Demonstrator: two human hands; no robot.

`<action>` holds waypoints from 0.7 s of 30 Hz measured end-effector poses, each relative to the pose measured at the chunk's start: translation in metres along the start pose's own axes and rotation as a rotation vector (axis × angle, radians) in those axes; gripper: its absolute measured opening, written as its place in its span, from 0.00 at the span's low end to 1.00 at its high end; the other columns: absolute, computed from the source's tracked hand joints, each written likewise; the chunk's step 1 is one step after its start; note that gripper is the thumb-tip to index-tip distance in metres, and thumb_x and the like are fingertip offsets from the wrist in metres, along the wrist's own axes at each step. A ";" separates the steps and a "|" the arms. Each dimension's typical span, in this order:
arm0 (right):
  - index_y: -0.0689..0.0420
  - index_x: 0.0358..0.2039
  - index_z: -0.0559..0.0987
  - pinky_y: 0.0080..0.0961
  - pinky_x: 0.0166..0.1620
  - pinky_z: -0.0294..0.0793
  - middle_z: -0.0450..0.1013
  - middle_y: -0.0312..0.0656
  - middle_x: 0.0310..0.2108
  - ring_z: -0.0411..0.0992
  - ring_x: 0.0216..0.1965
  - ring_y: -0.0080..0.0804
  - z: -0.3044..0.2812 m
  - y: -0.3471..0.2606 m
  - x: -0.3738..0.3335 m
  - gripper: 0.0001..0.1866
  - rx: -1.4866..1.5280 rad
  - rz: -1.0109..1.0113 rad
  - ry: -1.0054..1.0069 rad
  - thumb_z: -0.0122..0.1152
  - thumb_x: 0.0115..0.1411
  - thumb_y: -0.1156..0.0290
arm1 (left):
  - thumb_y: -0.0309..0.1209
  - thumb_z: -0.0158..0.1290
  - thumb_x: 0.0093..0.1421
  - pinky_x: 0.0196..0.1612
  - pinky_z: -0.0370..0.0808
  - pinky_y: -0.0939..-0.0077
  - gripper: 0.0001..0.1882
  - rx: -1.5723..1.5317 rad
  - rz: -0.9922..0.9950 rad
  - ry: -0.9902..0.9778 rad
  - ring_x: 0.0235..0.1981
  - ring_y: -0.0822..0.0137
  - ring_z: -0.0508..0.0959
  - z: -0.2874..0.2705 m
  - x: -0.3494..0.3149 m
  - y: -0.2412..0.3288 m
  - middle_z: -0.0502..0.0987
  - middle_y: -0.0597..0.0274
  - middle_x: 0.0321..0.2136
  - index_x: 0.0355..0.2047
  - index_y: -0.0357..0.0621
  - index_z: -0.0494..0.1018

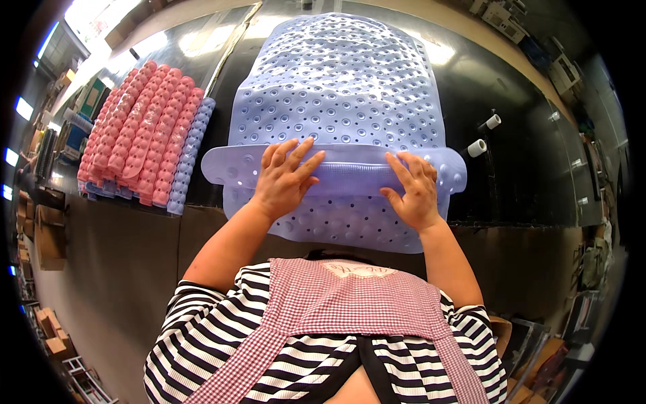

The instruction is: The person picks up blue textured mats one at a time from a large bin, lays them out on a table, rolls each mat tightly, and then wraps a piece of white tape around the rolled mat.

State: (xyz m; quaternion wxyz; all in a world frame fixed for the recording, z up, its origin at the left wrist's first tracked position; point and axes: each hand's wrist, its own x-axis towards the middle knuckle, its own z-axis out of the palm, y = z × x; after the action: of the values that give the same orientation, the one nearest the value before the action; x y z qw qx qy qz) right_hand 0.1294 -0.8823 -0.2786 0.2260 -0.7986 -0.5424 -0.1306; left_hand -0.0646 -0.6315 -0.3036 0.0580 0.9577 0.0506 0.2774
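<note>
Pale blue bath mat (336,94) lies on dark surface (511,175), near edge rolled into tube. Left hand (286,178) and right hand (414,188) press flat on roll, fingers spread, grip released, clenching nothing. Pink mats (138,128) stacked at left. Two small white rolls (484,135) at right.

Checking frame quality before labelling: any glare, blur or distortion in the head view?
Head view: strong fisheye bend, table edges curve near the rim; black vignette in the corners. Window light blown out top left, with glare patches on the glossy black table. The lilac bath mat, left hand and right hand are sharp; the pink rolled mats are slightly softer.
</note>
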 end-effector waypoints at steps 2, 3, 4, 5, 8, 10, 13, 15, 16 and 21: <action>0.47 0.56 0.79 0.42 0.61 0.60 0.67 0.43 0.53 0.65 0.56 0.45 0.000 0.003 0.001 0.32 -0.052 -0.035 -0.036 0.74 0.51 0.54 | 0.37 0.59 0.60 0.66 0.57 0.51 0.26 0.030 0.038 -0.072 0.62 0.56 0.68 0.006 -0.002 -0.001 0.70 0.61 0.63 0.60 0.54 0.73; 0.47 0.56 0.79 0.42 0.61 0.60 0.67 0.43 0.53 0.65 0.56 0.45 0.002 0.005 -0.001 0.32 -0.050 -0.032 -0.037 0.74 0.51 0.54 | 0.37 0.59 0.60 0.66 0.57 0.51 0.26 0.029 0.039 -0.075 0.62 0.56 0.68 0.008 -0.005 0.001 0.70 0.61 0.63 0.60 0.54 0.73; 0.47 0.56 0.79 0.42 0.60 0.60 0.68 0.43 0.53 0.65 0.55 0.45 0.007 0.007 -0.008 0.32 -0.005 -0.073 -0.023 0.73 0.51 0.54 | 0.37 0.59 0.60 0.66 0.58 0.51 0.26 -0.036 0.009 -0.099 0.61 0.55 0.69 0.011 -0.014 0.005 0.71 0.61 0.63 0.59 0.53 0.73; 0.47 0.56 0.79 0.42 0.60 0.60 0.68 0.44 0.53 0.66 0.55 0.46 0.012 0.008 -0.015 0.31 0.041 -0.114 -0.007 0.73 0.51 0.54 | 0.37 0.59 0.60 0.65 0.59 0.51 0.25 -0.099 -0.023 -0.122 0.61 0.54 0.69 0.014 -0.022 0.009 0.72 0.60 0.62 0.58 0.51 0.73; 0.47 0.55 0.79 0.41 0.57 0.61 0.69 0.40 0.50 0.66 0.51 0.43 0.030 0.001 -0.049 0.31 0.062 -0.109 -0.026 0.74 0.49 0.57 | 0.34 0.62 0.55 0.59 0.63 0.54 0.24 -0.113 -0.022 -0.078 0.55 0.57 0.73 0.018 -0.052 0.028 0.75 0.62 0.55 0.53 0.50 0.76; 0.47 0.51 0.82 0.40 0.54 0.61 0.70 0.37 0.47 0.67 0.49 0.39 0.033 -0.013 -0.073 0.29 0.044 -0.078 0.008 0.74 0.46 0.61 | 0.30 0.65 0.48 0.54 0.64 0.58 0.22 -0.088 -0.008 0.032 0.48 0.62 0.73 0.024 -0.072 0.040 0.75 0.67 0.44 0.47 0.53 0.78; 0.47 0.49 0.83 0.40 0.54 0.61 0.70 0.37 0.46 0.67 0.49 0.37 0.044 -0.026 -0.105 0.27 -0.011 -0.067 0.067 0.74 0.46 0.61 | 0.28 0.65 0.48 0.54 0.64 0.60 0.21 -0.091 -0.019 0.023 0.47 0.63 0.74 0.030 -0.094 0.052 0.74 0.67 0.41 0.45 0.54 0.79; 0.49 0.48 0.83 0.39 0.53 0.61 0.69 0.37 0.45 0.67 0.48 0.36 0.053 -0.027 -0.112 0.25 -0.024 -0.078 0.078 0.74 0.47 0.63 | 0.26 0.64 0.47 0.52 0.64 0.62 0.20 -0.101 -0.039 0.035 0.46 0.64 0.74 0.033 -0.096 0.057 0.75 0.69 0.40 0.43 0.54 0.80; 0.51 0.48 0.83 0.39 0.53 0.61 0.69 0.37 0.45 0.67 0.49 0.37 0.055 -0.028 -0.110 0.25 -0.021 -0.099 0.096 0.74 0.47 0.63 | 0.27 0.64 0.47 0.51 0.64 0.62 0.19 -0.106 -0.064 0.052 0.45 0.65 0.74 0.034 -0.096 0.057 0.75 0.70 0.38 0.41 0.54 0.80; 0.55 0.41 0.82 0.36 0.49 0.68 0.73 0.38 0.39 0.71 0.44 0.39 0.051 -0.025 -0.099 0.17 0.088 -0.094 0.024 0.72 0.50 0.65 | 0.31 0.66 0.48 0.48 0.63 0.63 0.14 -0.142 -0.199 0.028 0.41 0.66 0.74 0.025 -0.090 0.063 0.76 0.73 0.36 0.37 0.55 0.82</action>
State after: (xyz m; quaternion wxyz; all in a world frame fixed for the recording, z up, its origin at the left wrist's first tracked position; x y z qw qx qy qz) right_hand 0.0669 -0.9289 -0.3619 0.2611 -0.7600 -0.5815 -0.1268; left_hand -0.1228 -0.7073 -0.3631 0.1521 0.9374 0.1266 0.2866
